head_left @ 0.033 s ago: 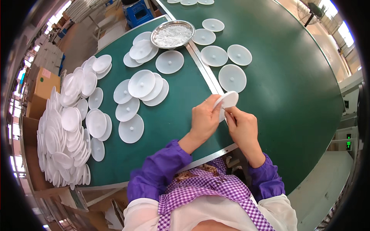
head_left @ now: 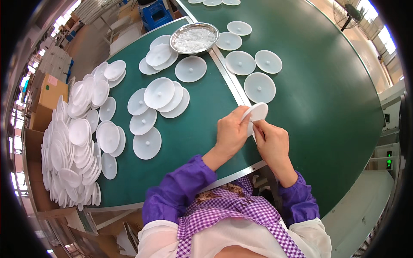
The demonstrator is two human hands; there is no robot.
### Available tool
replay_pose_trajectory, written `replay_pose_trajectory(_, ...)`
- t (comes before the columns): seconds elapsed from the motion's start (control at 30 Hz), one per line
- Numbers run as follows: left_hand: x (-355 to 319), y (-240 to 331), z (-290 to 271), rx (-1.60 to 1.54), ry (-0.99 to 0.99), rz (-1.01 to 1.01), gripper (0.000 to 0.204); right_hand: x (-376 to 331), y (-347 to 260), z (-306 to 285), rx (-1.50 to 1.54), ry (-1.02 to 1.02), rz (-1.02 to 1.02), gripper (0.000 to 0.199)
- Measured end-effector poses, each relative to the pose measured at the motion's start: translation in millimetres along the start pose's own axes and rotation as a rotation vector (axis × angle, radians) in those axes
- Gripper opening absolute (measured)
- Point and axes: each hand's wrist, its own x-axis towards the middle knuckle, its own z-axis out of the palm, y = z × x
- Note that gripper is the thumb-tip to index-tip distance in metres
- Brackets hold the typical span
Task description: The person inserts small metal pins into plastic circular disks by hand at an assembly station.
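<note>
Left hand (head_left: pixel 230 132): fingers clasping a white disc (head_left: pixel 260 111), tilted above the counter (head_left: pixel 327 112), near side | right hand (head_left: pixel 274 142): fingers bunched against the disc, whether gripping I can't tell | hardly any change, holds stay, so this disc seems unfinished

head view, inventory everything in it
flat table: one, green, centre
round discs: many, white, heaped left, scattered elsewhere
held disc: at least one, white, right of centre
round metal bowl: one, silver, table's far side
small pieces: uncountable, whitish, in bowl
plastic stool: one, blue, beyond table
cardboard box: at least one, brown, left
caged fan: one, black, upper right
checked apron: one, purple-white, bottom
cloth sleeves: two, purple, lower centre
left hand: one, bare, gripping disc
right hand: one, bare, at disc
</note>
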Motion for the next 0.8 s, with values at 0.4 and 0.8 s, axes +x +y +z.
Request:
replay_pose_trajectory(0.4,90.2,-49.5,-31.8,0.419,-0.115,0.030,0.035,26.0,72.8,-37.9,-0.396,-0.020,0.089,0.016)
replay_pose_trajectory(0.8,129.8,-107.0,-67.2,0.886,-0.184,-0.228,0.068,19.4,51.8,-21.4,-0.020,-0.097,0.114,0.017)
